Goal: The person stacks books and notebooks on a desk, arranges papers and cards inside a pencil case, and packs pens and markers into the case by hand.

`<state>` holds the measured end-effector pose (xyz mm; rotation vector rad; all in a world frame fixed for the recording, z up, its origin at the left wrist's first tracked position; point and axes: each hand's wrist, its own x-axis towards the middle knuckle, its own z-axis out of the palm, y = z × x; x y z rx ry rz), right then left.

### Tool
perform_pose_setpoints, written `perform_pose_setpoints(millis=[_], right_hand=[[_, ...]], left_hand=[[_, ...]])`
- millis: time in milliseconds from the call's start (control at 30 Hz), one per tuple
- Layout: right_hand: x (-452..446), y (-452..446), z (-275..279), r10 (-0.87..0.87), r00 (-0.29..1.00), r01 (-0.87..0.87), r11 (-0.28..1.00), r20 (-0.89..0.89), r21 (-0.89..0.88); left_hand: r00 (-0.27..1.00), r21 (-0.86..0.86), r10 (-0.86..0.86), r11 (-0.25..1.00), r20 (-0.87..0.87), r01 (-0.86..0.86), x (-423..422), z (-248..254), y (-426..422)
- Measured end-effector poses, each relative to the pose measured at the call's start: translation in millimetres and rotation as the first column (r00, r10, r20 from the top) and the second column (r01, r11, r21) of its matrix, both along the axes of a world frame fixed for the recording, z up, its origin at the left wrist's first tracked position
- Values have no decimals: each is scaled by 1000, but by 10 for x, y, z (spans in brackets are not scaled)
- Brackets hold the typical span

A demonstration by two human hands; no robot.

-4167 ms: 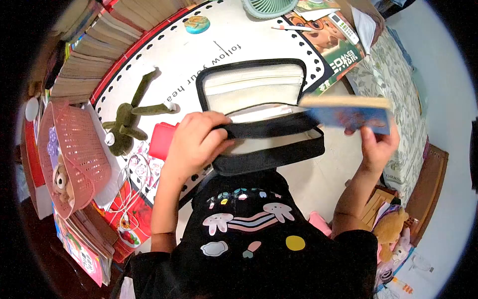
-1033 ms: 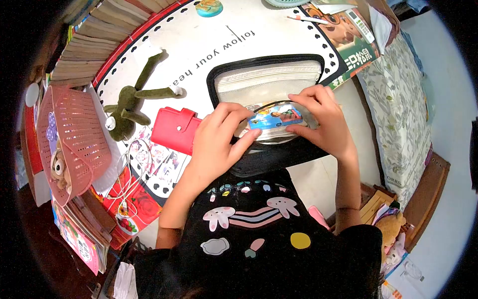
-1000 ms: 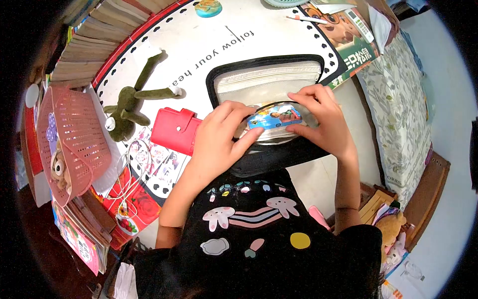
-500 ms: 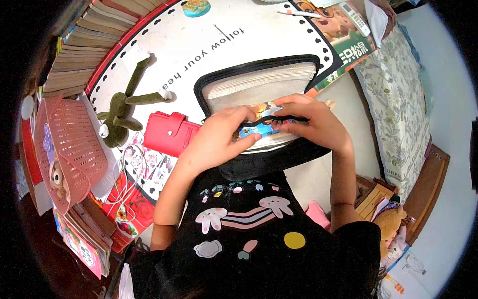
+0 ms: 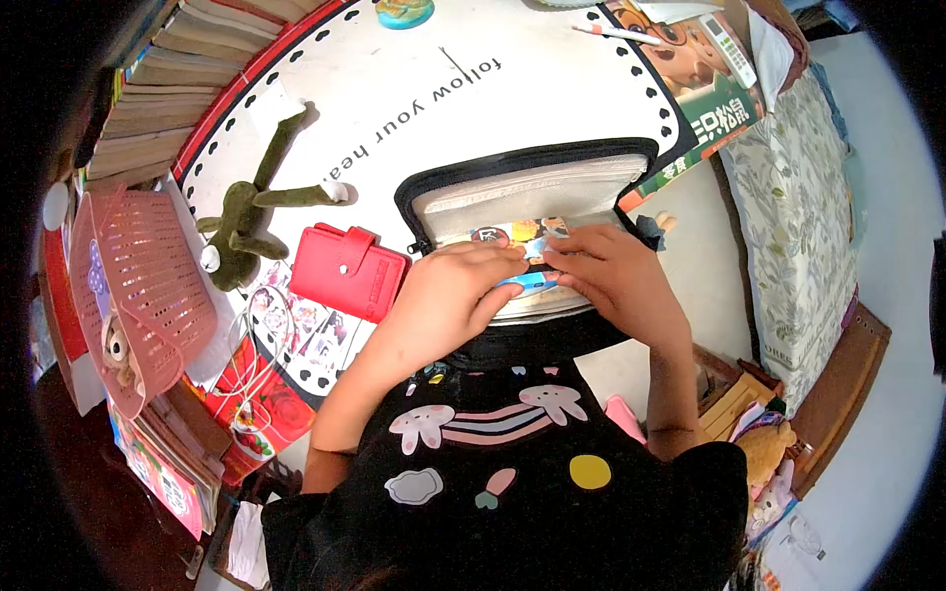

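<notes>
A black case (image 5: 552, 340) with a cream lining lies open in front of my body, its lid tilted back. My left hand (image 5: 458, 286) is closed on the edge of the inner pocket, thumb below and fingers above. From the other side my right hand (image 5: 611, 281) pinches the same pocket edge, close to my left fingertips. Between and behind the hands shows a colourful printed item (image 5: 527, 233), with a blue item (image 5: 532, 282) just below it, partly hidden by the fingers. A red wallet (image 5: 345, 269) lies beside my left wrist.
A green long-limbed plush toy (image 5: 241, 222) and a white cable (image 5: 258, 364) lie on the left. Farther left stands a pink basket (image 5: 148, 286), below a row of books (image 5: 197, 59). A green printed box (image 5: 714, 123) with a remote (image 5: 727, 49) sits at the back right.
The blue item, earlier in plain view between my hands, is now mostly covered. My hands have come closer together, and the case lid leans farther forward.
</notes>
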<state>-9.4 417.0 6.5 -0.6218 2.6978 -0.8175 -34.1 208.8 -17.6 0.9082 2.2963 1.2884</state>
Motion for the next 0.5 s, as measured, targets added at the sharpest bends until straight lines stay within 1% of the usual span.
perform_pose_setpoints(millis=[33, 67, 100, 133, 200, 233, 267, 333, 367, 400, 433, 467, 500], right_hand=[[5, 3, 0, -8, 1000, 8, 1000, -3, -5], [3, 21, -14, -9, 1000, 9, 1000, -3, -7], [-1, 52, -39, -20, 1000, 20, 998, 4, -54], [2, 83, -51, -31, 999, 32, 994, 10, -102], [7, 149, 39, -43, 999, 44, 993, 10, -109], [18, 185, 81, -52, 999, 53, 992, 14, -113], [47, 217, 102, -50, 999, 51, 992, 13, -113], [126, 260, 145, -15, 1000, 16, 995, 15, -97], [159, 265, 159, -11, 1000, 12, 995, 5, -98], [197, 267, 175, 24, 1000, -23, 996, 7, -89], [232, 258, 190, 61, 998, -60, 995, 7, -79], [277, 239, 196, 69, 998, -69, 994, -7, -79], [329, 219, 192, 36, 999, -37, 996, -17, -76]], left_hand=[[1000, -2, 0, 1000, 1, 0, -2, 1, -6], [999, -1, -23, 1000, 49, 23, -10, 3, -19], [994, 0, -46, 999, 95, 46, -16, 10, -39], [995, -3, -47, 999, 92, 48, -12, 23, -67], [989, -9, -123, 992, -81, 123, 7, 74, -159], [974, -146, -210, 970, -81, 197, 0, 135, -226], [975, -147, -208, 970, -82, 195, 10, 151, -268], [960, -189, -271, 948, -63, 255, 44, 175, -323], [958, -164, -265, 955, -109, 246, 57, 188, -334], [958, -168, -261, 956, -119, 239, 64, 176, -341], [955, -136, -269, 958, -128, 251, 69, 137, -349], [951, -105, -275, 959, -138, 262, 76, 104, -360], [951, -66, -230, 973, -205, 221, 99, 92, -342]])
